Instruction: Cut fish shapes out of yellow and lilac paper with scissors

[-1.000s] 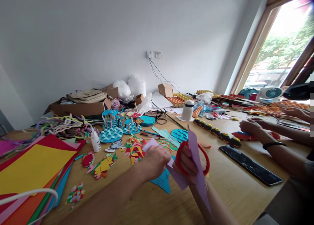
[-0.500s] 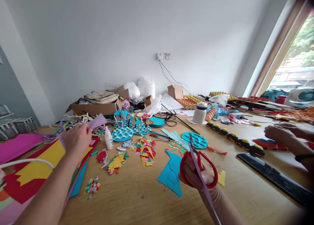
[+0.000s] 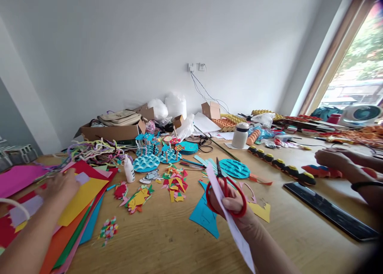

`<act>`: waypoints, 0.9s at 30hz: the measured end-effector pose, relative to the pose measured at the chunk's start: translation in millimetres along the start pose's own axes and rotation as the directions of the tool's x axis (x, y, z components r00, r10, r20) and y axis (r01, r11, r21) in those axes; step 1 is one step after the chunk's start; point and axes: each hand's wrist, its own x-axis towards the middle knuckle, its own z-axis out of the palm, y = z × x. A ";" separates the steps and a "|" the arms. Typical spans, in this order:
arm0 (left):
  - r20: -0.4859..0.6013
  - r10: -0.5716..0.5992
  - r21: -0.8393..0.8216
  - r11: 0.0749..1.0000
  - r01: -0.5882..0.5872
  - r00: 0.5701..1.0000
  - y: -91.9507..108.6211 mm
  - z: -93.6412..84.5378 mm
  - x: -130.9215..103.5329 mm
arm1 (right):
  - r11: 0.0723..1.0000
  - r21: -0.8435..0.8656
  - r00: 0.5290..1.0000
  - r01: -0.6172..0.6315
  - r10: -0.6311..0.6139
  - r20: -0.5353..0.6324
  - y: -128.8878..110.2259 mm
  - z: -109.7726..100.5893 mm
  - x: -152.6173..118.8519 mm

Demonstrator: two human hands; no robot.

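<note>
My left hand (image 3: 61, 186) is low over a stack of coloured paper (image 3: 80, 194) at the left. Lavender paper (image 3: 82, 178) shows on both sides of it; motion smears the fingers, so their grip cannot be made out. My right hand (image 3: 233, 206) is closed on red-handled scissors (image 3: 243, 198), their dark blades pointing up and away. A long lavender paper strip (image 3: 229, 220) is held in the same hand, hanging down across the handles. Beneath and beside that hand lie a cut blue paper piece (image 3: 202, 218) and a yellow paper scrap (image 3: 261, 212).
A white glue bottle (image 3: 129, 169) stands near paper fish cut-outs (image 3: 137, 198) and blue wavy bases (image 3: 146, 163). A black glossy slab (image 3: 326, 210) lies at right. Another person's hands (image 3: 333, 158) work beyond it. A white jar (image 3: 240, 135) stands farther back.
My left hand has dropped leftward with the lavender paper, from raised above the stack to low over it. My right hand, with scissors and strip, has shifted slightly left and up.
</note>
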 end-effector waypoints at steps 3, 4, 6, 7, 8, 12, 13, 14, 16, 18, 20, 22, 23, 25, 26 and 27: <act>-0.045 -0.049 -0.015 0.999 0.048 0.998 38.4 21.5 -1.8 | 0.989 -0.141 0.983 -0.041 0.015 -0.181 1.8 14.4 4.7; -0.019 -0.040 -0.047 0.998 0.039 0.999 55.7 31.5 -7.0 | 0.979 -0.197 0.973 -0.055 0.008 -0.229 2.4 19.8 6.6; 0.123 0.024 -0.159 0.987 -0.004 0.992 93.6 53.0 -26.9 | 0.957 -0.285 0.957 -0.056 -0.030 -0.288 2.3 30.8 10.4; 0.203 0.058 -0.217 0.976 -0.013 0.978 112.3 63.2 -40.5 | 0.943 -0.329 0.955 -0.052 -0.049 -0.293 1.4 36.3 12.4; 0.293 0.091 -0.299 0.954 0.001 0.952 129.8 72.3 -55.2 | 0.929 -0.367 0.958 -0.049 -0.060 -0.279 0.1 41.6 14.7; 0.650 0.202 -0.649 0.650 0.396 0.732 176.7 95.5 -97.8 | 0.910 -0.415 0.971 0.005 -0.105 -0.217 -3.9 59.1 27.2; 0.644 0.194 -0.681 0.586 0.439 0.740 182.0 98.7 -100.7 | 0.909 -0.416 0.972 0.018 -0.113 -0.205 -3.7 62.2 31.1; 0.624 0.183 -0.717 0.521 0.463 0.760 185.2 101.4 -100.5 | 0.909 -0.416 0.974 0.020 -0.112 -0.198 -2.8 64.7 35.0; 0.576 0.142 -0.760 0.456 0.463 0.805 186.6 105.7 -94.4 | 0.919 -0.394 0.981 0.015 -0.090 -0.174 0.5 68.0 42.1; 0.533 0.103 -0.783 0.436 0.444 0.840 183.6 108.7 -86.4 | 0.937 -0.349 0.989 0.001 -0.053 -0.139 4.7 68.5 47.0; 0.489 0.059 -0.805 0.414 0.424 0.870 177.9 111.0 -81.2 | 0.944 -0.330 0.991 -0.026 -0.019 -0.131 8.9 66.2 48.8; 0.437 0.004 -0.833 0.378 0.404 0.899 171.3 112.5 -78.9 | 0.937 -0.342 0.987 -0.076 0.021 -0.161 12.5 61.4 48.2; 0.416 -0.020 -0.846 0.359 0.395 0.909 168.1 113.2 -78.3 | 0.933 -0.344 0.983 -0.103 0.043 -0.177 13.8 58.7 47.3; 0.392 -0.055 -0.863 0.325 0.388 0.918 162.5 114.3 -77.0 | 0.938 -0.313 0.978 -0.151 0.096 -0.182 15.5 53.6 45.1; 0.389 -0.065 -0.866 0.313 0.389 0.919 160.3 114.7 -76.3 | 0.945 -0.285 0.977 -0.162 0.114 -0.178 16.0 51.7 44.1; 0.392 -0.070 -0.867 0.304 0.394 0.917 158.8 115.0 -75.5 | 0.953 -0.256 0.977 -0.161 0.117 -0.178 16.3 50.3 43.3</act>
